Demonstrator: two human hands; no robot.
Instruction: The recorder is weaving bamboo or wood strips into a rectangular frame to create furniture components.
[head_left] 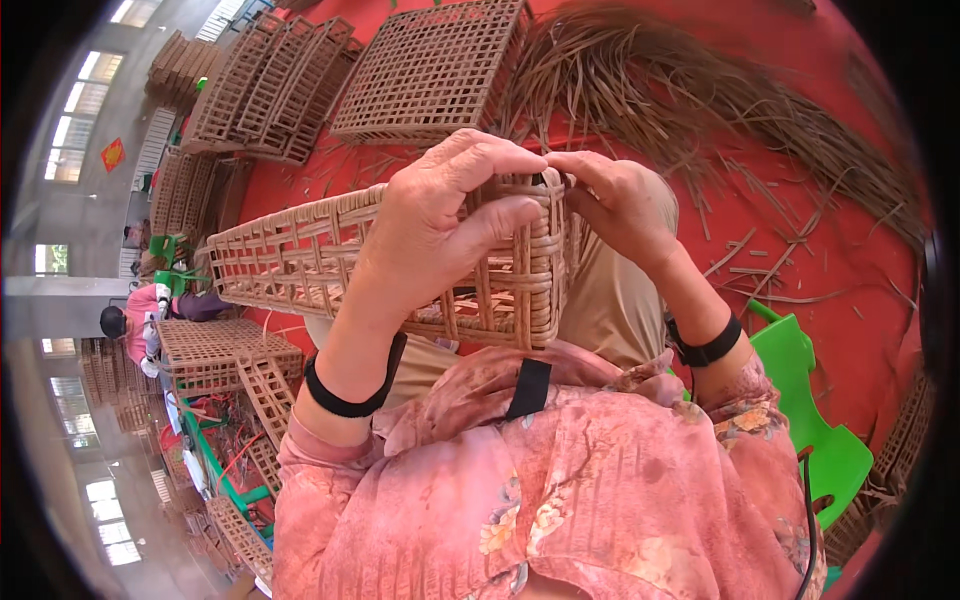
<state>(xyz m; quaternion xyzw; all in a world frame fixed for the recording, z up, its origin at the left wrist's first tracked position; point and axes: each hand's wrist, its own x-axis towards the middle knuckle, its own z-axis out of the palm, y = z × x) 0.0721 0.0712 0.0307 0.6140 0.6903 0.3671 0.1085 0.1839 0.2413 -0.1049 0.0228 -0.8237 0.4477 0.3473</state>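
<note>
A brown wicker basket (300,245), an open lattice with a thick braided end, rests tilted across my lap. My left hand (435,215) is closed over its upper edge near the braided end, thumb on the near face and fingers along the top. At the upper corner of that end, my right hand (625,205) is closed in a pinch, its fingertips meeting those of the left. A small dark bit shows between the fingertips. What the right fingers pinch is hidden.
Loose brown strips (620,80) lie heaped on the red floor (800,240), with cut pieces scattered nearby. Finished lattice panels (435,70) stand beyond my knees, and more stacked frames (270,85) at far left. A green chair (815,420) is at my right. Another person (145,320) works at left.
</note>
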